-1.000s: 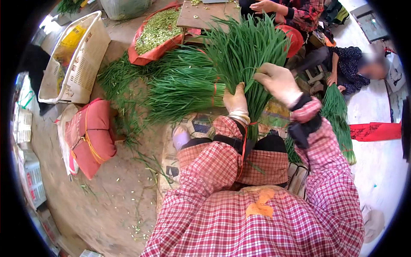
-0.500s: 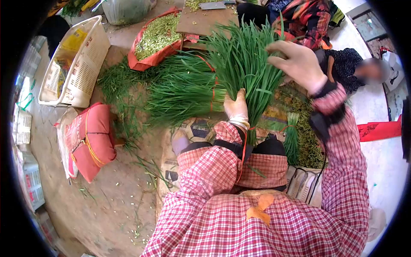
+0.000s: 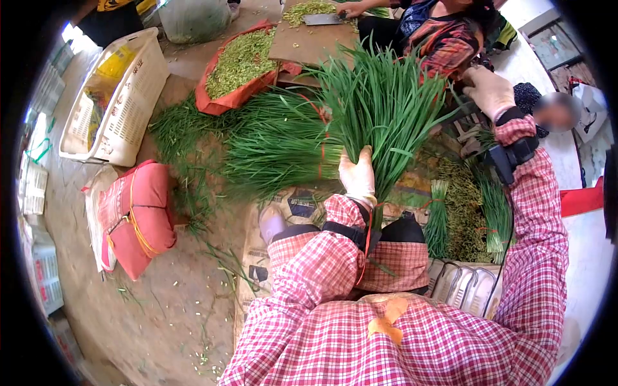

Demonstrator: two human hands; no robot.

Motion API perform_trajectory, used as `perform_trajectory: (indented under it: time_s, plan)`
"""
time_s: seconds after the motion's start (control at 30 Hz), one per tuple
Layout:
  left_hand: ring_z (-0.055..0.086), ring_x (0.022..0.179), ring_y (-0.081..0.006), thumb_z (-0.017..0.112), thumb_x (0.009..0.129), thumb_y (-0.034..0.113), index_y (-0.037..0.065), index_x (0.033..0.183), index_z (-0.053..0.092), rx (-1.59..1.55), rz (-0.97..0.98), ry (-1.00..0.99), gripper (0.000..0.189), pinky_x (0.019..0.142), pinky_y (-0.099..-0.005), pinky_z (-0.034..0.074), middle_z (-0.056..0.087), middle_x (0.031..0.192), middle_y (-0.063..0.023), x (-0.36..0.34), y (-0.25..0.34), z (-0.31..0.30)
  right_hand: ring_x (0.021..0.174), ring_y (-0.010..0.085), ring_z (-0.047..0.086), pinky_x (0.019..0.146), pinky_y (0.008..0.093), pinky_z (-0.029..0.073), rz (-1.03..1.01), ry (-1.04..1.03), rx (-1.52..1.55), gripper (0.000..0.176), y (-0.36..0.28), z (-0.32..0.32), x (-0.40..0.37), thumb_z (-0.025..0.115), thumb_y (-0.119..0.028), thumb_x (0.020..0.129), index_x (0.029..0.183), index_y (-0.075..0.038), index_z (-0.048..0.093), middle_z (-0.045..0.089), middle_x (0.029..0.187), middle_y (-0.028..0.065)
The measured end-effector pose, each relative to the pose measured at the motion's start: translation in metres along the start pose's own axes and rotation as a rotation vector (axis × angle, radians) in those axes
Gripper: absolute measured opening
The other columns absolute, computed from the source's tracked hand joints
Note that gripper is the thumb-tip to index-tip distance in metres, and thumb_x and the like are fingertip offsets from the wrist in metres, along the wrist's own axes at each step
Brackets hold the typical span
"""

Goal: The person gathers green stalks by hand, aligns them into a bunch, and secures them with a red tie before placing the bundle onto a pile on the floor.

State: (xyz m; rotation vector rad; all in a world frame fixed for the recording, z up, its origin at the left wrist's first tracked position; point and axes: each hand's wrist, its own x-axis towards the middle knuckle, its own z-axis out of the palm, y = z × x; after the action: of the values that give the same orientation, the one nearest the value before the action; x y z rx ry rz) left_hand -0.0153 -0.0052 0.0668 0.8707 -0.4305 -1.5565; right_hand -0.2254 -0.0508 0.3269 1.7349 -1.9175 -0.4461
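Observation:
My left hand (image 3: 357, 174), in a pale glove, is closed around the lower stalks of a big bunch of green chives (image 3: 380, 109), its leaves fanning upward. Gloved as well, my right hand (image 3: 490, 92) is raised to the right of the bunch, apart from it, fingers loosely bent and holding nothing visible. Blurred green bits show just below it. Beside my left hand lies a pile of tied chives (image 3: 277, 138), stalk ends toward me. A small tied bundle (image 3: 438, 215) lies right of my knees, and another bundle (image 3: 494, 212) farther right.
A white plastic crate (image 3: 122, 96) stands at the left, near a tied red bundle (image 3: 147, 215). An orange-red sack (image 3: 205, 96) holds chopped green pieces. Beyond, a co-worker's hand (image 3: 351, 9) is at a cleaver (image 3: 324, 19) on a board (image 3: 306, 45). Another person sits at the right.
My right hand has moved right, away from the leaf tops. My left hand keeps its hold on the chives. A co-worker's hand now shows at the cleaver, and the bundle at far right is uncovered.

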Motion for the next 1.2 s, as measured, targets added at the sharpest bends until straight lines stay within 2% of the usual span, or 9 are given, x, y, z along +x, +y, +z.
perform_trajectory:
  time_s: [0.07, 0.2, 0.3, 0.4, 0.6, 0.7, 0.73, 0.93, 1.2]
  plan:
    - [0.063, 0.103, -0.0201, 0.066, 0.088, 0.003, -0.003, 0.126, 0.058, 0.039, 0.018, 0.003, 0.039, 0.096, -0.0308, 0.046, 0.068, 0.120, -0.0094, -0.001, 0.001, 0.001, 0.097, 0.0298, 0.068, 0.086, 0.0380, 0.053, 0.078, 0.013, 0.315, 0.030, -0.014, -0.035, -0.001, 0.063, -0.033, 0.094, 0.111, -0.009, 0.068, 0.071, 0.102, 0.0106]
    - [0.063, 0.097, -0.0194, 0.067, 0.088, 0.005, -0.004, 0.125, 0.058, 0.101, -0.017, -0.012, 0.039, 0.092, -0.0308, 0.047, 0.069, 0.115, -0.0091, 0.001, -0.005, -0.001, 0.099, 0.0286, 0.068, 0.086, 0.0371, 0.053, -0.194, 0.198, 0.882, 0.039, -0.043, -0.051, 0.016, 0.069, -0.041, 0.087, 0.112, -0.012, 0.069, 0.071, 0.106, 0.0106]
    - [0.063, 0.095, -0.0184, 0.067, 0.088, 0.005, -0.004, 0.123, 0.059, 0.029, 0.010, -0.014, 0.037, 0.090, -0.0302, 0.048, 0.070, 0.112, -0.0089, 0.002, -0.011, 0.000, 0.096, 0.0223, 0.069, 0.085, 0.0351, 0.055, -0.360, 0.139, 0.368, 0.038, -0.090, -0.054, 0.024, 0.073, -0.030, 0.086, 0.120, -0.015, 0.066, 0.069, 0.111, 0.0088]
    - [0.063, 0.094, -0.0173, 0.068, 0.088, 0.003, -0.003, 0.121, 0.059, 0.005, 0.012, -0.037, 0.035, 0.088, -0.0286, 0.048, 0.070, 0.109, -0.0091, -0.001, -0.006, 0.005, 0.095, 0.0263, 0.069, 0.086, 0.0370, 0.056, -0.431, -0.092, -0.002, 0.022, -0.115, -0.006, 0.045, 0.069, -0.025, 0.086, 0.103, -0.011, 0.067, 0.068, 0.102, 0.0100]
    - [0.063, 0.087, -0.0149, 0.068, 0.086, 0.003, -0.002, 0.113, 0.066, -0.074, -0.171, -0.059, 0.028, 0.085, -0.0280, 0.049, 0.071, 0.103, -0.0060, 0.001, -0.004, 0.001, 0.095, 0.0284, 0.069, 0.084, 0.0365, 0.055, -0.047, 0.106, -0.008, 0.019, -0.039, 0.018, 0.074, 0.056, -0.023, 0.095, 0.106, -0.010, 0.065, 0.069, 0.101, 0.0118]
    - [0.063, 0.087, -0.0146, 0.068, 0.086, 0.002, -0.002, 0.112, 0.067, -0.089, -0.221, -0.080, 0.027, 0.084, -0.0280, 0.049, 0.071, 0.102, -0.0057, -0.001, 0.003, 0.003, 0.095, 0.0317, 0.067, 0.083, 0.0389, 0.054, -0.320, 0.319, 0.453, 0.026, -0.066, -0.015, 0.048, 0.061, -0.033, 0.092, 0.107, -0.012, 0.067, 0.069, 0.099, 0.0110]
    - [0.063, 0.087, -0.0146, 0.068, 0.086, 0.002, -0.002, 0.112, 0.067, -0.100, -0.214, -0.083, 0.027, 0.084, -0.0279, 0.049, 0.071, 0.102, -0.0056, 0.000, 0.001, 0.005, 0.095, 0.0313, 0.067, 0.083, 0.0386, 0.054, -0.479, 0.132, 0.744, 0.024, -0.089, -0.029, 0.033, 0.063, -0.031, 0.091, 0.104, -0.012, 0.069, 0.070, 0.098, 0.0111]
    - [0.064, 0.087, -0.0151, 0.067, 0.086, 0.002, -0.002, 0.115, 0.065, -0.129, -0.157, -0.090, 0.029, 0.085, -0.0282, 0.050, 0.071, 0.105, -0.0064, 0.002, -0.006, 0.003, 0.093, 0.0316, 0.067, 0.079, 0.0425, 0.054, -0.505, -0.229, 0.259, 0.030, -0.144, 0.010, 0.027, 0.064, -0.027, 0.085, 0.110, -0.011, 0.067, 0.069, 0.098, 0.0121]
    - [0.064, 0.089, -0.0160, 0.068, 0.085, 0.001, -0.002, 0.117, 0.064, -0.097, -0.206, -0.091, 0.032, 0.087, -0.0289, 0.050, 0.071, 0.107, -0.0069, 0.000, 0.002, 0.005, 0.091, 0.0317, 0.067, 0.078, 0.0423, 0.054, -0.637, -0.173, 0.217, 0.026, -0.152, 0.010, 0.025, 0.067, -0.021, 0.083, 0.106, -0.010, 0.066, 0.068, 0.092, 0.0108]
